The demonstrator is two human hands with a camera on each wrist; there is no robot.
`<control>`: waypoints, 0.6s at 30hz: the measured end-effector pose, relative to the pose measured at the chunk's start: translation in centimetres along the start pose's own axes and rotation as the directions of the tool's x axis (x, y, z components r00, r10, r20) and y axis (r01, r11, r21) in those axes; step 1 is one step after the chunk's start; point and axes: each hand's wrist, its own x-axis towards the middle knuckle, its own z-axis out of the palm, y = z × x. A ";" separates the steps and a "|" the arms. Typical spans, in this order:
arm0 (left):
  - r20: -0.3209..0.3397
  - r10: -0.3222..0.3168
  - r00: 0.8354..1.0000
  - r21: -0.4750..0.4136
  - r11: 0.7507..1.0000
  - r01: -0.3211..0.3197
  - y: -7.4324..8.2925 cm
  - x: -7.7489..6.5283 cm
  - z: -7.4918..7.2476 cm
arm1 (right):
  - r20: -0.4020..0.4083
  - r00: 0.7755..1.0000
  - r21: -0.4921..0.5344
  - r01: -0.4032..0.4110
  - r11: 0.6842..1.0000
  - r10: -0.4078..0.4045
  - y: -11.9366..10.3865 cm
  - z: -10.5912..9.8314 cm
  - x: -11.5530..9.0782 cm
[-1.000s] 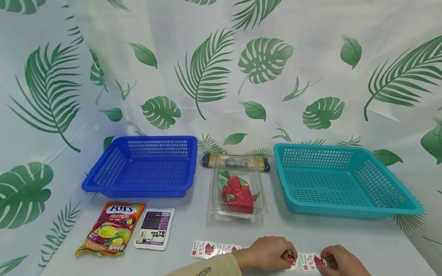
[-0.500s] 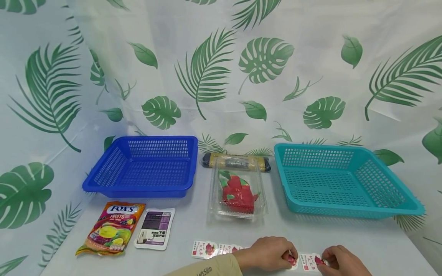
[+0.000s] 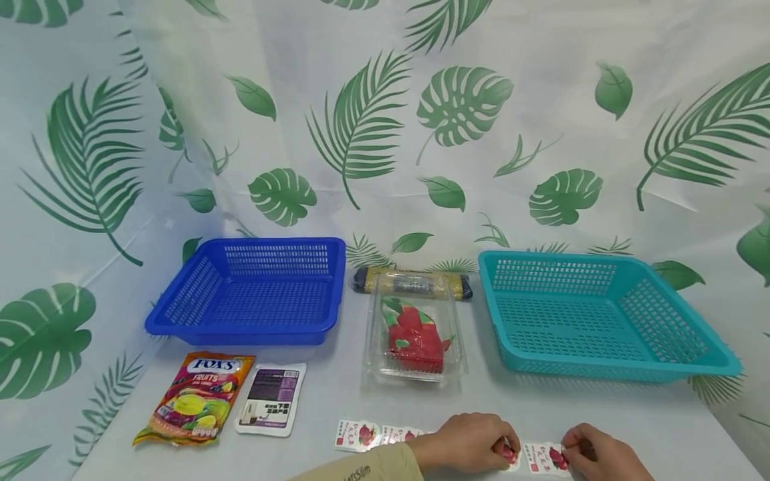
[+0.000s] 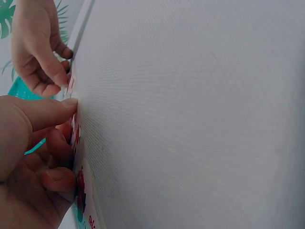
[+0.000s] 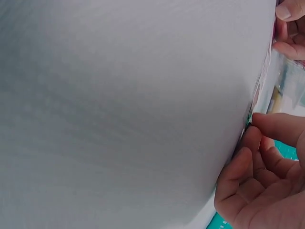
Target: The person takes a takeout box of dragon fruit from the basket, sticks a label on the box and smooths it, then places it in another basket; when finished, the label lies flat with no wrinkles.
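A row of white stickers (image 3: 357, 435) printed with red dragon fruits lies along the table's front. My left hand (image 3: 472, 441) reaches across the row from a beige sleeve, holding a sticker (image 3: 510, 455) with thumb and curled fingertips and hiding part of the row. At the right end, my right hand (image 3: 604, 455) pinches the edge of the last sticker (image 3: 546, 458). In the right wrist view the thumb and index tip of the right hand (image 5: 271, 167) meet at that edge. The left wrist view shows the left hand (image 4: 40, 148) with its thumb against the row.
A clear plastic box (image 3: 454, 334) with a red dragon fruit (image 3: 415, 337) inside stands mid-table, before a yellow-and-black packet (image 3: 363, 280). A blue basket (image 3: 240, 335) stands left, a teal basket (image 3: 601, 369) right. A Fox's candy bag (image 3: 195, 401) and a purple-and-white pack (image 3: 271, 401) lie at left.
My right hand's fingers have shifted slightly right along the last sticker's edge, so more of it shows. The left hand keeps its place.
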 end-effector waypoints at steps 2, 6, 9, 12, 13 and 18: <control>0.002 -0.001 1.000 -0.002 1.000 0.001 0.0 0.0 0.1 | 0.006 1.000 0.020 0.004 1.000 -0.004 0.0 -0.2 -0.1; 0.005 -0.007 1.000 -0.008 1.000 0.007 0.0 0.1 0.1 | 0.053 0.998 0.099 0.023 0.995 -0.028 0.2 -0.7 -0.2; 0.003 -0.004 1.000 -0.006 1.000 0.004 -0.1 0.1 0.1 | 0.094 0.992 0.151 0.063 0.987 -0.078 0.6 -1.1 -0.1; 0.001 0.003 1.000 -0.001 1.000 -0.003 -0.1 0.1 0.1 | 0.130 0.983 0.190 0.105 0.976 -0.131 1.0 -1.4 0.0; 0.002 0.005 1.000 -0.001 1.000 -0.005 -0.1 0.1 0.1 | 0.141 0.979 0.204 0.117 0.972 -0.147 1.1 -1.4 0.0; 0.003 0.003 1.000 0.001 1.000 -0.003 -0.1 0.1 0.0 | 0.198 0.955 0.258 0.164 0.952 -0.219 1.3 -1.7 0.1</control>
